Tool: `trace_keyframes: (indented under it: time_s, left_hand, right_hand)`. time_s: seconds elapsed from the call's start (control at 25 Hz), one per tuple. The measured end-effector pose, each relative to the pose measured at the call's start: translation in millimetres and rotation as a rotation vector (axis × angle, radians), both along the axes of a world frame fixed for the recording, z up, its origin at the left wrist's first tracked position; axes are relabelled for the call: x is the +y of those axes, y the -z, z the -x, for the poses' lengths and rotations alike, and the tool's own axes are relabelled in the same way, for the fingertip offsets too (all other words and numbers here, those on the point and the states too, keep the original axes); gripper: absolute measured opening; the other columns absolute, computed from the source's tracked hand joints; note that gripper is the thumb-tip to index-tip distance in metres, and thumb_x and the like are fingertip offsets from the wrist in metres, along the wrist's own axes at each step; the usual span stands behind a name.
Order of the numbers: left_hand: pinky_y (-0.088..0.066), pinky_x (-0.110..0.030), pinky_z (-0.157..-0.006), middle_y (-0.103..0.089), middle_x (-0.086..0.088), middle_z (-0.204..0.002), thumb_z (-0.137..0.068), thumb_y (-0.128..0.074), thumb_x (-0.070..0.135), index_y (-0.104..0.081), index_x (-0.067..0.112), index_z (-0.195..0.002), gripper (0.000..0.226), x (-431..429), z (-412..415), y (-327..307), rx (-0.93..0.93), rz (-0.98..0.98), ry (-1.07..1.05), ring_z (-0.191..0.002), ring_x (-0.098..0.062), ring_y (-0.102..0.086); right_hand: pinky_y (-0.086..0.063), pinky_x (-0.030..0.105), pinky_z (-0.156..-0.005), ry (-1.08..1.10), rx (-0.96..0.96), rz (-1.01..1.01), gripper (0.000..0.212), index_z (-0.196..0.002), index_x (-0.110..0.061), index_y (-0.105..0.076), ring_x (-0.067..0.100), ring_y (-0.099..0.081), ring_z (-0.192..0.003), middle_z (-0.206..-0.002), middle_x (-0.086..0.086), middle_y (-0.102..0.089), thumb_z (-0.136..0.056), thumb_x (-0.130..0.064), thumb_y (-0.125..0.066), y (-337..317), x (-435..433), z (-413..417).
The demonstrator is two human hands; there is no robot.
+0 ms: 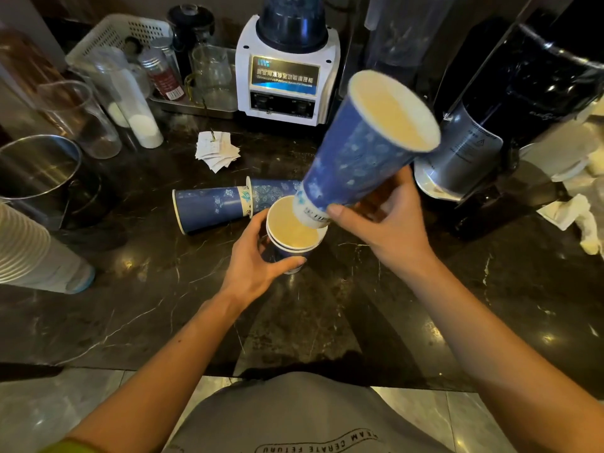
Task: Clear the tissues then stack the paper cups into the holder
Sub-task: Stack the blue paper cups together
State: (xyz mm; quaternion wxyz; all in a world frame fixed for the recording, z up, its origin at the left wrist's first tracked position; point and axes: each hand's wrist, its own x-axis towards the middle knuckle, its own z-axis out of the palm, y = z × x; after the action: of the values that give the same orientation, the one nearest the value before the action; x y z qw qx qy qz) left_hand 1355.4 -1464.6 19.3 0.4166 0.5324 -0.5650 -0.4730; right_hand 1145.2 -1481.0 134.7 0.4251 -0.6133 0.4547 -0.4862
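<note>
My left hand (253, 259) grips a short upright stack of blue paper cups (292, 238) on the dark marble counter. My right hand (382, 220) holds another blue paper cup (362, 148) tilted, its white base touching the rim of the stack and its mouth pointing up and right. Two more blue cups lie on their sides behind the stack: one (209, 207) to the left, the other (271, 194) partly hidden behind the tilted cup. Crumpled tissues (572, 214) lie at the right edge of the counter.
A white blender base (284, 80) stands at the back. A black machine (510, 119) fills the right. Folded paper slips (217, 150) lie mid-counter. Clear plastic cups (78, 116), a metal pot (36, 168) and a sleeve of white cups (36, 256) are on the left.
</note>
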Motion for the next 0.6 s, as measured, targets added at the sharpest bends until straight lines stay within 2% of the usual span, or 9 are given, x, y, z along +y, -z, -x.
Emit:
trace_keyframes:
  time_s: [0.12, 0.24, 0.28, 0.36, 0.4, 0.48, 0.6]
  left_hand:
    - [-0.045, -0.020, -0.105, -0.055, 0.023, -0.134, -0.061, -0.090, 0.038, -0.042, 0.037, -0.141, 0.094, 1, 0, 1, 0.011, 0.026, 0.003, -0.129, 0.000, -0.051]
    - [-0.044, -0.015, -0.103, -0.053, 0.036, -0.130, -0.062, -0.091, 0.035, -0.040, 0.064, -0.128, 0.089, 1, 0, 0, -0.003, 0.017, -0.004, -0.128, 0.006, -0.050]
    - [-0.043, -0.013, -0.102, -0.052, 0.041, -0.127, -0.062, -0.091, 0.033, -0.038, 0.068, -0.125, 0.090, 1, -1, 1, -0.002, 0.012, -0.010, -0.127, 0.009, -0.049]
    - [-0.041, -0.011, -0.103, -0.049, 0.046, -0.126, -0.062, -0.092, 0.029, -0.040, 0.058, -0.132, 0.092, 1, -3, 2, -0.007, 0.007, -0.024, -0.127, 0.013, -0.046]
    - [-0.039, -0.008, -0.102, -0.048, 0.046, -0.125, -0.061, -0.092, 0.030, -0.041, 0.048, -0.136, 0.093, 1, -4, 2, -0.018, 0.012, -0.035, -0.127, 0.015, -0.045]
    - [-0.037, -0.002, -0.098, -0.048, 0.042, -0.125, -0.057, -0.091, 0.040, -0.041, 0.036, -0.141, 0.097, 1, -8, 1, -0.040, 0.031, -0.065, -0.124, 0.019, -0.043]
    - [-0.038, -0.003, -0.098, -0.048, 0.032, -0.133, -0.054, -0.087, 0.048, -0.040, 0.036, -0.142, 0.100, 5, -20, -3, -0.064, 0.058, -0.109, -0.123, 0.018, -0.045]
  right_hand:
    - [-0.047, 0.019, -0.097, -0.092, 0.139, -0.054, 0.077, -0.129, -0.035, -0.039, 0.001, -0.054, -0.123, -0.124, -0.030, -0.057, -0.069, -0.032, -0.087, 16, 3, -11]
    - [-0.041, 0.025, -0.107, -0.162, 0.301, -0.121, 0.084, -0.140, -0.032, -0.036, 0.000, -0.044, -0.131, -0.137, -0.022, -0.049, -0.070, -0.042, -0.083, 31, 4, -9]
    - [-0.036, 0.022, -0.109, -0.189, 0.356, -0.145, 0.088, -0.144, -0.031, -0.034, -0.004, -0.039, -0.133, -0.143, -0.020, -0.044, -0.072, -0.046, -0.082, 34, 4, -7]
    - [-0.025, 0.007, -0.104, -0.233, 0.417, -0.179, 0.091, -0.150, -0.033, -0.029, -0.015, -0.028, -0.134, -0.149, -0.023, -0.034, -0.075, -0.050, -0.078, 38, 5, -1]
    - [-0.023, 0.005, -0.102, -0.246, 0.410, -0.194, 0.090, -0.151, -0.035, -0.028, -0.016, -0.026, -0.134, -0.151, -0.023, -0.032, -0.076, -0.050, -0.076, 38, 4, 3]
    - [-0.025, 0.012, -0.105, -0.243, 0.330, -0.247, 0.082, -0.151, -0.034, -0.028, -0.010, -0.028, -0.138, -0.155, -0.017, -0.032, -0.081, -0.041, -0.071, 40, 0, 14]
    - [-0.027, 0.027, -0.114, -0.138, 0.281, -0.278, 0.070, -0.150, -0.028, -0.032, -0.011, -0.035, -0.133, -0.151, -0.014, -0.039, -0.089, -0.023, -0.067, 50, -21, 19]
